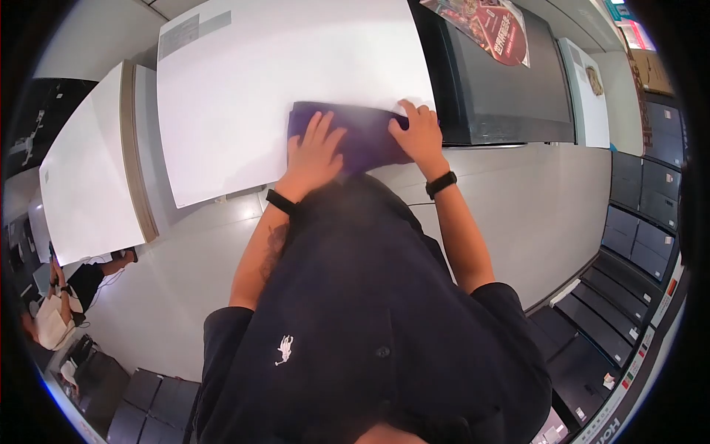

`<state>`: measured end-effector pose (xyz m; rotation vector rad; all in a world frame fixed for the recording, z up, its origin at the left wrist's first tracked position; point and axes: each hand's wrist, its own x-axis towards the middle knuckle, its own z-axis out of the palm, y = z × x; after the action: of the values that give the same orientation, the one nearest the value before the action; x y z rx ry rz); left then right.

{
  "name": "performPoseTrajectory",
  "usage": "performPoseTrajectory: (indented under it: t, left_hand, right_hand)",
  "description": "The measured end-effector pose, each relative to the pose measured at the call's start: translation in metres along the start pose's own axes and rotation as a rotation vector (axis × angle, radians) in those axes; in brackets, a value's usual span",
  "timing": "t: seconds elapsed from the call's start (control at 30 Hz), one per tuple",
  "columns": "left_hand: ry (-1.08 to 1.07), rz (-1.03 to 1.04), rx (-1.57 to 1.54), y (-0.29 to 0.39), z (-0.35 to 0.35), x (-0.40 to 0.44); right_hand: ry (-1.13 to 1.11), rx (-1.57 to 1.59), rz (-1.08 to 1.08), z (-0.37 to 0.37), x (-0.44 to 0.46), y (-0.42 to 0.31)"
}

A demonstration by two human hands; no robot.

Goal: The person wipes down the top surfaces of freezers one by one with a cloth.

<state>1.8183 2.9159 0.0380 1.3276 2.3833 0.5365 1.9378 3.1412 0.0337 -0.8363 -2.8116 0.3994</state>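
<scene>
A dark purple folded cloth lies at the near edge of a white tabletop, close to my body. Whether it is a garment I cannot tell. My left hand rests flat on the cloth's left part, fingers spread. At the cloth's right end, my right hand is bent around the fabric, with the thumb on top and the fingers curled near the far edge. Part of the cloth is hidden under both hands.
Right of the white top stands a dark glossy surface with a red printed packet. Another white table is at left. Several dark boxes line the right side. A person sits far left, with cables nearby.
</scene>
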Motion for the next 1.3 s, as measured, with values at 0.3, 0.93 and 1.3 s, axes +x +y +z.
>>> performPoseTrajectory:
  t: [0.3,0.93,1.3]
  left_hand:
    - [-0.025,-0.033,-0.017,0.006,-0.005,-0.001]
    - [-0.023,-0.047,-0.001,0.009,-0.003,-0.001]
    - [-0.017,-0.027,0.041,0.014,-0.01,-0.008]
  right_hand:
    - [-0.196,0.064,-0.001,-0.015,0.0,0.006]
    - [-0.281,0.118,0.006,-0.027,0.01,0.006]
    - [-0.007,0.162,-0.328,-0.025,-0.036,0.02]
